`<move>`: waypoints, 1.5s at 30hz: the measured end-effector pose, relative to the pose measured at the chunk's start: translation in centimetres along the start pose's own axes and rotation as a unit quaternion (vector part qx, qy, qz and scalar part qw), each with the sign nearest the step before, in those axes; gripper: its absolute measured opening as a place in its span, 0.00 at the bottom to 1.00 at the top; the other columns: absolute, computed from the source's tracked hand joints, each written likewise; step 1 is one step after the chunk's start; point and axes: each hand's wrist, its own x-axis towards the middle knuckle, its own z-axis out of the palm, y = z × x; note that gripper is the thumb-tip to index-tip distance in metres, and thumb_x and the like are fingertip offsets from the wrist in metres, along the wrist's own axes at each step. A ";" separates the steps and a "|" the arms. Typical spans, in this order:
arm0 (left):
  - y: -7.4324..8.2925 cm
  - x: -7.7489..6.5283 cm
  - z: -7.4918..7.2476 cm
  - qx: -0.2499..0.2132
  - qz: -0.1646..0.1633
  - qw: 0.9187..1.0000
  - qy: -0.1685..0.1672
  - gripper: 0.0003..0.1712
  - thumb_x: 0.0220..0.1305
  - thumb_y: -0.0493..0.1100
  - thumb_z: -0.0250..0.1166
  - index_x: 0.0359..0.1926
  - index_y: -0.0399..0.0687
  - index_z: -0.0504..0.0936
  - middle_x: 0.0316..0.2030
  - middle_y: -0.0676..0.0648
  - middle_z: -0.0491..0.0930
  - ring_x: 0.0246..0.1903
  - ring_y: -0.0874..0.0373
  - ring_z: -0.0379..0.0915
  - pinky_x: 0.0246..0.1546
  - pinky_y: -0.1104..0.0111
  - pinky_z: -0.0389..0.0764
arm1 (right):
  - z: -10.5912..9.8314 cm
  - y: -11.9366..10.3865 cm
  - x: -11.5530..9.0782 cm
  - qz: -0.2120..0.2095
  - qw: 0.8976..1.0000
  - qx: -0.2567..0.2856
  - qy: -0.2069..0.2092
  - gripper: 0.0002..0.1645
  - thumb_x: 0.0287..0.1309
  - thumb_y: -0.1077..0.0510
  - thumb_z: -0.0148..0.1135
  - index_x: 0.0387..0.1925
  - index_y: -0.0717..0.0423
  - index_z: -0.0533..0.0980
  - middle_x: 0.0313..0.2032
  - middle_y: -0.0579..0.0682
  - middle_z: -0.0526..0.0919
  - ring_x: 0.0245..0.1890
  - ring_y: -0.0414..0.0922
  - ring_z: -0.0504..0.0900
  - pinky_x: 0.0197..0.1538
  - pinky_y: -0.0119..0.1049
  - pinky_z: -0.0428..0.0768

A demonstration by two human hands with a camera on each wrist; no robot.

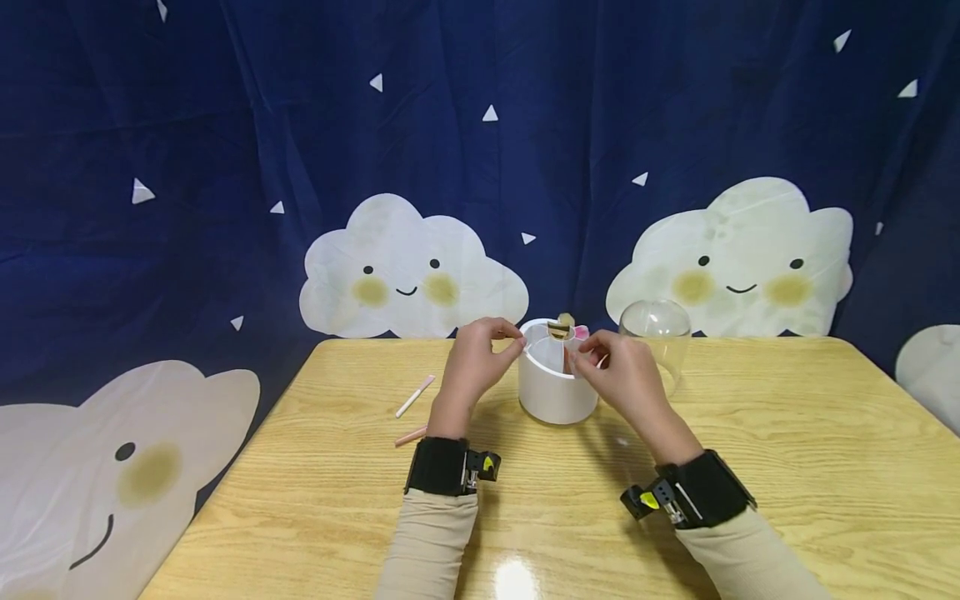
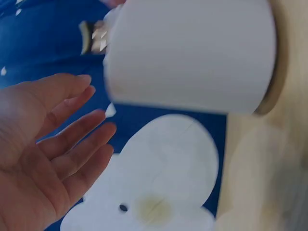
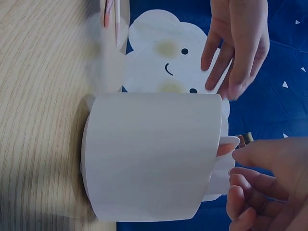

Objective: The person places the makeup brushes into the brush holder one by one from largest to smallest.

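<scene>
A white round holder stands upright on the table, with upright dividers inside its open top. Small cosmetic-like pieces rise from it: a gold-banded end, a pink tip and an orange-brown piece by the near rim. At the left rim, my left hand hovers with loosely bent fingers; nothing lies between them in the left wrist view. My right hand is over the right rim, thumb and fingertips close to the orange-brown piece. Its fingers look parted in the right wrist view.
Behind the right hand stands a clear dome cover. Left of the holder lie a slim white-and-pink stick and a pink stick, partly hidden by the left wrist. A dark blue curtain with clouds hangs behind the table.
</scene>
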 end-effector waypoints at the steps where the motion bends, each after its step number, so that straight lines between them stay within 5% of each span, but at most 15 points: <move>1: -0.1 0.0 -0.5 -0.003 -0.001 1.000 -0.003 0.06 0.66 0.42 0.70 0.40 0.45 0.89 0.44 0.47 0.87 0.49 0.50 0.83 0.53 0.58 0.81 | -0.1 0.0 0.0 0.000 1.000 0.000 0.001 0.06 0.56 0.61 0.67 0.32 0.62 0.83 0.23 0.50 0.82 0.25 0.47 0.78 0.31 0.37 0.75; 6: -1.2 -0.5 -3.5 0.013 -0.049 0.995 -0.083 0.05 0.64 0.42 0.72 0.36 0.45 0.87 0.35 0.48 0.87 0.37 0.53 0.83 0.42 0.61 0.83 | -0.3 0.0 0.1 0.004 1.000 0.000 0.001 0.06 0.56 0.61 0.66 0.32 0.62 0.83 0.24 0.50 0.82 0.26 0.47 0.78 0.31 0.37 0.75; 12: -3.5 -2.0 -6.2 0.025 -0.147 0.971 -0.188 0.07 0.59 0.38 0.75 0.36 0.41 0.85 0.33 0.47 0.83 0.34 0.55 0.77 0.38 0.63 0.77 | -0.4 0.1 0.1 0.004 1.000 0.005 -0.001 0.05 0.56 0.62 0.66 0.31 0.62 0.82 0.24 0.51 0.82 0.26 0.47 0.78 0.31 0.37 0.76; 20: -7.2 -4.0 -6.9 0.037 -0.274 0.933 -0.230 0.09 0.56 0.36 0.76 0.38 0.41 0.86 0.40 0.45 0.81 0.39 0.51 0.72 0.44 0.58 0.79 | -0.5 0.1 0.1 0.006 1.000 0.007 -0.004 0.06 0.57 0.62 0.66 0.32 0.63 0.83 0.25 0.52 0.81 0.27 0.48 0.78 0.31 0.37 0.75; 30: -8.8 -4.7 -6.4 -0.067 -0.368 0.890 -0.260 0.13 0.55 0.26 0.73 0.41 0.33 0.82 0.36 0.43 0.80 0.30 0.54 0.76 0.31 0.67 0.81 | -0.5 -0.1 0.3 0.010 1.000 0.007 -0.010 0.06 0.58 0.61 0.67 0.33 0.63 0.82 0.25 0.52 0.81 0.27 0.48 0.77 0.31 0.37 0.75; 45: -9.2 -5.0 -6.2 -0.069 -0.384 0.886 -0.249 0.11 0.54 0.25 0.73 0.39 0.34 0.85 0.31 0.42 0.83 0.26 0.55 0.77 0.30 0.68 0.81 | -0.5 0.0 0.1 0.020 1.000 0.005 -0.017 0.08 0.59 0.60 0.67 0.34 0.63 0.82 0.26 0.52 0.81 0.28 0.49 0.77 0.31 0.37 0.75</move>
